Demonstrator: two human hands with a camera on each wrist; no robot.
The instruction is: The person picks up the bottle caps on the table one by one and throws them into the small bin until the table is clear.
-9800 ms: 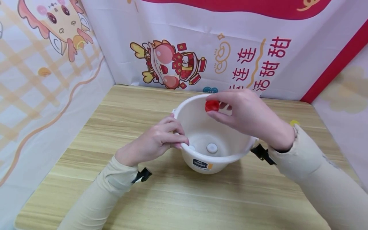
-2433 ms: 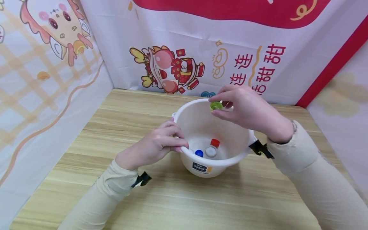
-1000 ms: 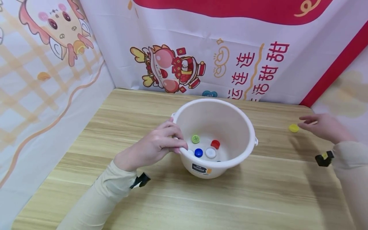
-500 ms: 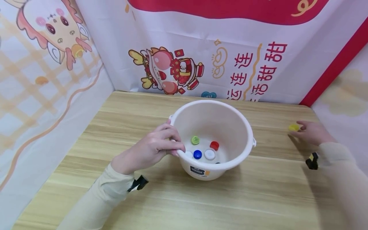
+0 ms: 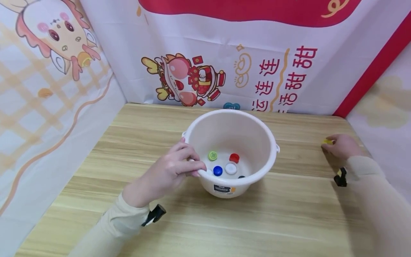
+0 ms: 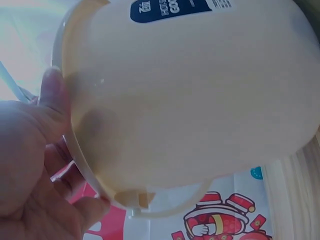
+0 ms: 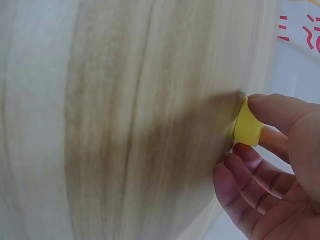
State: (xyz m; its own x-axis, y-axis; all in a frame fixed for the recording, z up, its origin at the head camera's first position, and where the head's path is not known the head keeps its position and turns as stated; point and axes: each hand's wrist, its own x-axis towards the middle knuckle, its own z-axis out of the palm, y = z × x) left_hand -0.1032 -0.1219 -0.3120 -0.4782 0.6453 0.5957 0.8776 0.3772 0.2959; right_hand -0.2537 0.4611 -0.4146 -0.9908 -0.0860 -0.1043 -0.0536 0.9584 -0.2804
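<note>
My left hand (image 5: 167,169) grips the near-left rim of a white plastic bucket (image 5: 263,142), thumb and fingers on either side of the wall in the left wrist view. On the bucket's floor lie several bottle caps: a lime green cap (image 5: 212,156), a red cap (image 5: 234,158), a blue cap (image 5: 218,171), a white cap (image 5: 231,168) and a dark one (image 5: 242,177) half hidden by the rim. Far to the right, my right hand (image 5: 344,146) pinches a yellow bottle cap (image 7: 249,125) between thumb and fingers, at the tabletop.
The bucket stands on a wood-grain table (image 5: 205,228). A printed white and red cloth (image 5: 192,32) hangs along the table's back edge, with further cloths at left and right. A small handle lug (image 5: 277,148) sticks out at the bucket's right.
Red, blue and green caps have come into the bucket; the green one left my right hand. That hand moved right and took hold of the yellow cap. My left hand keeps the rim.
</note>
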